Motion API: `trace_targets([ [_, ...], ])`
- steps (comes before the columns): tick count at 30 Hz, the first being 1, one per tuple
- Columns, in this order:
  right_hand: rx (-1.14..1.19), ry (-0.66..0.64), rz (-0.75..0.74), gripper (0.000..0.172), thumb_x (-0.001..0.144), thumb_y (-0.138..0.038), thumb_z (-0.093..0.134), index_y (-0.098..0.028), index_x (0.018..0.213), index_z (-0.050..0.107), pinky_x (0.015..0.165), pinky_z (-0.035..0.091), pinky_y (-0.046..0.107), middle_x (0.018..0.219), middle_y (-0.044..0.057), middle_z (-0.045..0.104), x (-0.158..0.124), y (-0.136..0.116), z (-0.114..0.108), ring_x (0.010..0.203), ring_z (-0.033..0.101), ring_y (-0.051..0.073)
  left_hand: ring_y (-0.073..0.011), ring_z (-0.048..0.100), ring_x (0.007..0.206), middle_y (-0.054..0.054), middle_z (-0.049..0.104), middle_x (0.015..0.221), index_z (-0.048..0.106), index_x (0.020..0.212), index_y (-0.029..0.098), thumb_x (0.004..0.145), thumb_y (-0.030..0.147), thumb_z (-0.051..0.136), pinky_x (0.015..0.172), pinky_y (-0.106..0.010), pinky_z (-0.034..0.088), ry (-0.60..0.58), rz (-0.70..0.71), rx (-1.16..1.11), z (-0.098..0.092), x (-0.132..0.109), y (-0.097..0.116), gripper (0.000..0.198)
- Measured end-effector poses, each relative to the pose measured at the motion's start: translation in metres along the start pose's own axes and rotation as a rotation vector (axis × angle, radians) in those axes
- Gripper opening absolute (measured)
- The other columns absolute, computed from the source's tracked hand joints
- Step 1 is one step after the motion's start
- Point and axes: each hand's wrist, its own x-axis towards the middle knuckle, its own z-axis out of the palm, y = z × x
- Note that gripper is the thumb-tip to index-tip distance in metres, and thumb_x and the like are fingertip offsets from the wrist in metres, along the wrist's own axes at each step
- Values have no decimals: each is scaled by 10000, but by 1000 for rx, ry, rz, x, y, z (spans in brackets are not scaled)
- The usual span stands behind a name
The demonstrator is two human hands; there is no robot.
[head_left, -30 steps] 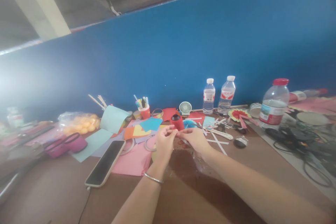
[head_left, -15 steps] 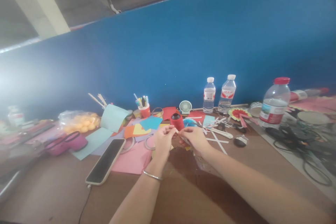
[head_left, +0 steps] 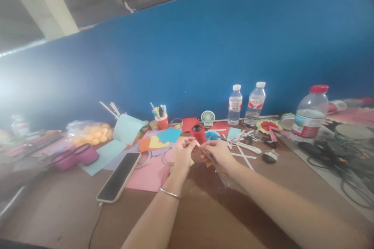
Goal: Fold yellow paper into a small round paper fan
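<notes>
Over the middle of the table, my left hand [head_left: 183, 151] and my right hand [head_left: 217, 155] meet with their fingertips pinched. Between them shows the end of a small white strip [head_left: 198, 144], which looks like paper; most of it is hidden by the fingers. A thin greyish length runs under the fingers of my right hand, too blurred to name. Just behind my fingertips stands a red spool-like object [head_left: 198, 134] with a black top. A blue pleated paper piece [head_left: 212, 135] lies to its right.
White paper strips [head_left: 246, 157] and a white-handled cutter [head_left: 248, 146] lie right of my hands. To the left are a phone [head_left: 119, 179], pink paper [head_left: 149, 175] and purple scissors-like loops [head_left: 87, 155]. Bottles [head_left: 234, 105], a small fan [head_left: 208, 117] and a pen cup [head_left: 161, 122] stand behind.
Both hands stay pinched together in nearly the same place, with slightly more of the white strip showing between the fingertips. The whole view has shifted slightly.
</notes>
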Motion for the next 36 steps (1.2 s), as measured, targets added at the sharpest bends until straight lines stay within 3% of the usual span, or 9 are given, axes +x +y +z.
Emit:
trace_targets([
  [7, 38, -45, 20, 86, 609, -205, 602, -128, 639, 578, 420, 447, 182, 457, -16, 542, 0, -3, -3, 423, 543, 93, -108, 574, 572, -18, 620, 619, 594, 776, 126, 621, 259, 630, 583, -234, 459, 21, 26, -14, 1, 1, -1, 207],
  [36, -139, 6, -70, 78, 616, -224, 549, -156, 613, 588, 481, 465, 215, 469, -6, 577, -3, -4, 1, 475, 555, 117, -109, 584, 554, -24, 620, 627, 585, 776, 121, 612, 295, 657, 599, -257, 482, 49, -2, -102, 2, 0, -4, 250],
])
